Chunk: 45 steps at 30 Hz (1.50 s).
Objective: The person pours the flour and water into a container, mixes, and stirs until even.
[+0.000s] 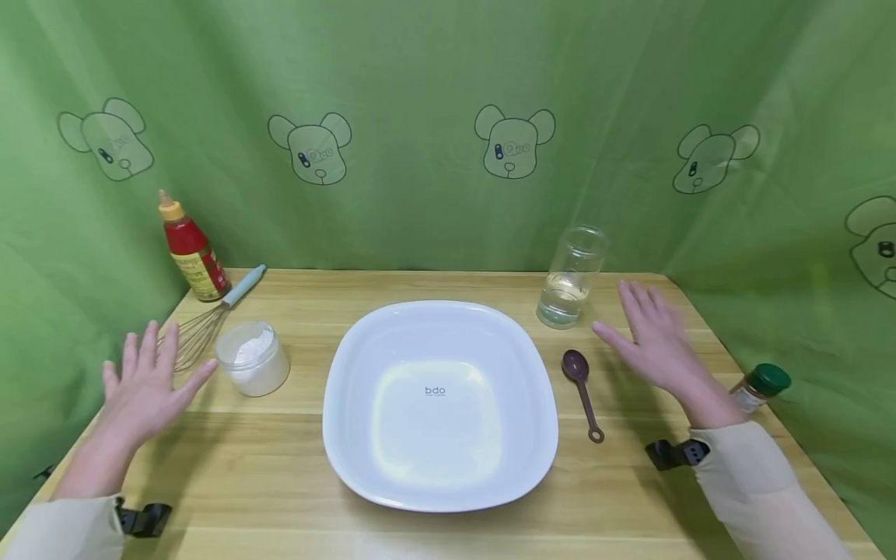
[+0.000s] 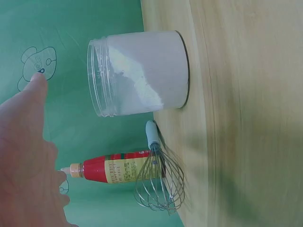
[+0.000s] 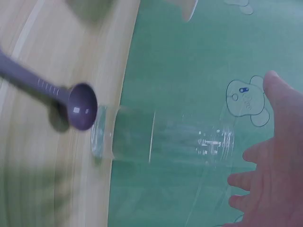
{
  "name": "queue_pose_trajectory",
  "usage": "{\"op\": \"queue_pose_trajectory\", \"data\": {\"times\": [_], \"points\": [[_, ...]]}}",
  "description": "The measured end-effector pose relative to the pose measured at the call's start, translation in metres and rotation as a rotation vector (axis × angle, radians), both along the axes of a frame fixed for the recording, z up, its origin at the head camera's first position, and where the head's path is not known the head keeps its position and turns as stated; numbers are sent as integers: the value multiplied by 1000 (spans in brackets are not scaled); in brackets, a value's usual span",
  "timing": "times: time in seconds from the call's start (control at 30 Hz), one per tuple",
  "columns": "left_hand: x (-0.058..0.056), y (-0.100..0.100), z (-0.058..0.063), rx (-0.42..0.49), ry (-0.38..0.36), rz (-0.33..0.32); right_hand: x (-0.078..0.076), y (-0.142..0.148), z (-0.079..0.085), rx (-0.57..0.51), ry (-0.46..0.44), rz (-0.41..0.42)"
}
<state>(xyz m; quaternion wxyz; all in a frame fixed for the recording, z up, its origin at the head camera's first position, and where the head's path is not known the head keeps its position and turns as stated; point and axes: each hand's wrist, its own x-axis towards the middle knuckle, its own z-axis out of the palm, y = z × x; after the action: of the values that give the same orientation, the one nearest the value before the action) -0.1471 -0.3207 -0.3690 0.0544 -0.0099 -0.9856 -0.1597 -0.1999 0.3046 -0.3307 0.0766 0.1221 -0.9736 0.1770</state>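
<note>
My left hand (image 1: 143, 389), fingers spread, hovers at the left of the table beside a clear jar (image 1: 253, 362) of white powder. Behind that hand lies a wire whisk (image 1: 199, 334) with a light blue handle. My right hand (image 1: 654, 342) is spread over the right side, near a tall glass (image 1: 568, 284) partly filled with clear liquid. A brown measuring spoon (image 1: 579, 381) lies between that hand and a large white basin (image 1: 437, 498), which stands in the middle. Neither hand holds anything.
A red and yellow squeeze bottle (image 1: 196, 260) stands at the back left corner. Partly behind the right wrist is a small shaker with a green lid (image 1: 768, 379). Green curtain (image 1: 420, 218) surrounds the wooden table (image 1: 294, 482) at the back and sides.
</note>
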Motion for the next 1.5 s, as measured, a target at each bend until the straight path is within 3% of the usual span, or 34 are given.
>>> {"op": "queue_pose_trajectory", "data": {"times": [0.37,0.6,0.83,1.23,1.5], "points": [[0,1,-9,42,37,-18,8,-25,3,-235,16,210],[-1,1,-16,116,84,-47,13,-40,0,-300,-70,240],[-3,6,-25,218,143,-126,17,-51,-12,-379,-185,296],[-8,14,-40,293,150,-151,25,-59,-32,-390,-245,374],[-15,15,-49,405,85,-114,30,-60,-41,-378,-310,389]]}}
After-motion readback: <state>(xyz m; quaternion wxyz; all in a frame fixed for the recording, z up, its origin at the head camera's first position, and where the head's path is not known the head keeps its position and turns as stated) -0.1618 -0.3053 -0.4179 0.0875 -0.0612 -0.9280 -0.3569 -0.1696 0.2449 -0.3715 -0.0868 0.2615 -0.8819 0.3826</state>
